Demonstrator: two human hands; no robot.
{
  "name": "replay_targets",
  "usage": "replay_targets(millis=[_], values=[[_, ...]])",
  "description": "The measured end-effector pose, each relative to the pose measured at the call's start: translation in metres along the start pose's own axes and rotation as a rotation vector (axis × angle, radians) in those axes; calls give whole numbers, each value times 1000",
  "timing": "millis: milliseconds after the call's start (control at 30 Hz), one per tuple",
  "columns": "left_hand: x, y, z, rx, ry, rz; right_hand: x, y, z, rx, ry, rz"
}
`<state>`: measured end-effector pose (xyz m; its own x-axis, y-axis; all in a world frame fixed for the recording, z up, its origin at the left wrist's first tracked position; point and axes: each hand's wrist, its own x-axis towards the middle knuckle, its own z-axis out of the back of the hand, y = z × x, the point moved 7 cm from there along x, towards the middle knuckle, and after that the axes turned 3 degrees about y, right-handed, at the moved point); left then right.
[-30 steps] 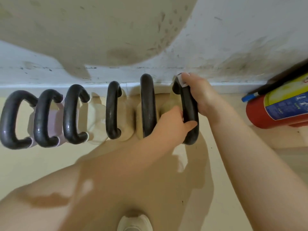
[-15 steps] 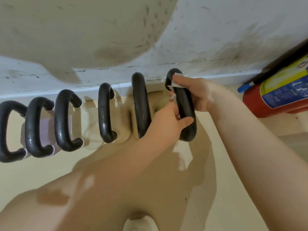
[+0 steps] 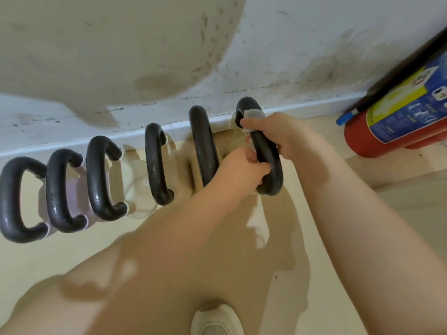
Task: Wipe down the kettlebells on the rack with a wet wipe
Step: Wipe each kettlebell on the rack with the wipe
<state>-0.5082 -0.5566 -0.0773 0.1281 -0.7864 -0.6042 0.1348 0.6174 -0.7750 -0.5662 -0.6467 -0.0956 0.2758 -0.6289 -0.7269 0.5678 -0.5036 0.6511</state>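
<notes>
Far side: white painted wall (image 3: 314,44), scuffed and stained, with dark smudges and small flecks across it. A broad rounded shadow (image 3: 108,44) covers the wall's left and middle portion; the right portion is brightly lit.

A white baseboard strip (image 3: 314,105) runs along the foot of the wall, chipped and marked in places.

Pale cream smooth floor (image 3: 36,267) fills the near ground, with soft shadows cast across its middle and right.

Right edge: a red cylindrical fire extinguisher (image 3: 377,141) lying on its side on the floor, near the wall, carrying a blue and yellow printed label (image 3: 406,110); text too small to read. A black hose (image 3: 406,59) runs along its far side.
</notes>
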Motion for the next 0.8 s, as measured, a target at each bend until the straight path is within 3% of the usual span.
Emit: replay_targets(millis=[233,333,433,600,700,800], values=[[4,20,18,-537,-77,269,-31,-25,1,-149,104,133],[7,9,16,-436,-21,228,-43,-40,-2,-31,117,196],[5,1,15,-304,-43,155,-47,-58,-9,77,27,287],[0,-7,10,-218,3,54,-53,-93,-13,22,-430,436],[-1,-12,7,-209,-5,17,-55,-99,-19,-26,-459,371],[0,-18,3,3,-65,-52,-53,-98,-17,79,-434,378]])
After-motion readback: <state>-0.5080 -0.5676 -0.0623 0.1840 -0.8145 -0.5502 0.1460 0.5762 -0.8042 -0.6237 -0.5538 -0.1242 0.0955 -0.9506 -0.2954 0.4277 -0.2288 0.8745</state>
